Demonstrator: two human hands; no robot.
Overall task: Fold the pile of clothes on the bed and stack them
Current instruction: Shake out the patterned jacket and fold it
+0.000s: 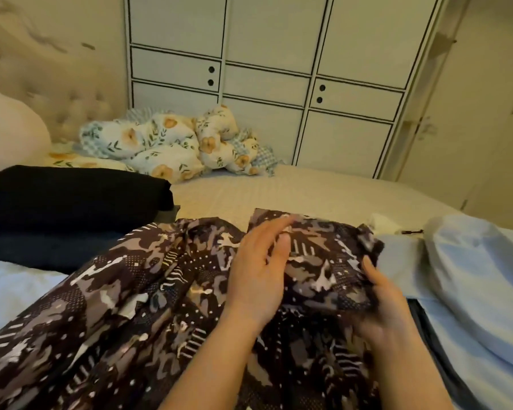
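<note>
Gripping soft patterned garment (pixel 148 291) folds

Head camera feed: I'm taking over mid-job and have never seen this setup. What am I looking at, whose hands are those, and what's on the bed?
There is no machine here. One wide-angle camera sits on a person's head, looking forward and down at their bare hands. The left hand lies with straight fingers on a dark patterned garment spread over the bed. The right hand holds a grip on the folded-over part of that garment, at its right edge. To the left sits a black folded stack. Light blue cloth lies to the right. A floral bundle rests at the far side, before a white wardrobe.
</note>
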